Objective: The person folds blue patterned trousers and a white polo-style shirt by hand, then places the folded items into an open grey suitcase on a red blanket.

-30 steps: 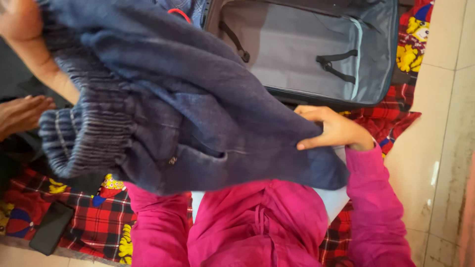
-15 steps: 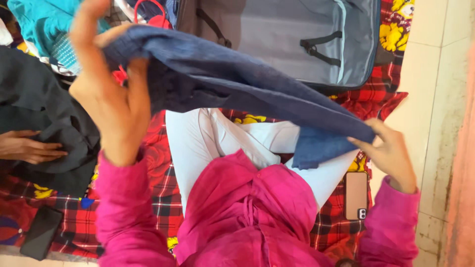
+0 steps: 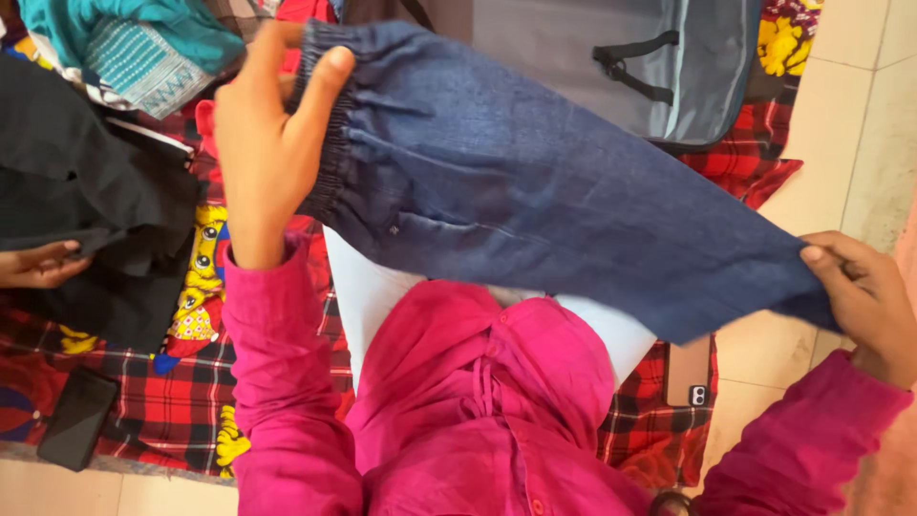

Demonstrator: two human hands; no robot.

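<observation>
A dark blue denim garment (image 3: 535, 191) with an elastic waistband is stretched flat between my hands above my lap. My left hand (image 3: 263, 143) grips the gathered waistband at the upper left, thumb over the fabric. My right hand (image 3: 864, 296) pinches the far hem end at the right. Both arms wear bright pink sleeves, and a pink top with white trousers shows below the garment. An open grey suitcase (image 3: 592, 57) lies beyond the garment at the top.
A red checked blanket (image 3: 143, 401) with yellow prints covers the floor. Another person's hand (image 3: 38, 263) rests on black cloth (image 3: 86, 191) at the left. Teal clothing (image 3: 134, 38) lies top left. One dark phone (image 3: 76, 416) sits lower left, another phone (image 3: 690, 373) by my right knee. Pale tiles at right.
My left hand has lowered and shifted right with the waistband. My right hand has pulled the other end farther right, so the garment is now stretched flat instead of sagging.
</observation>
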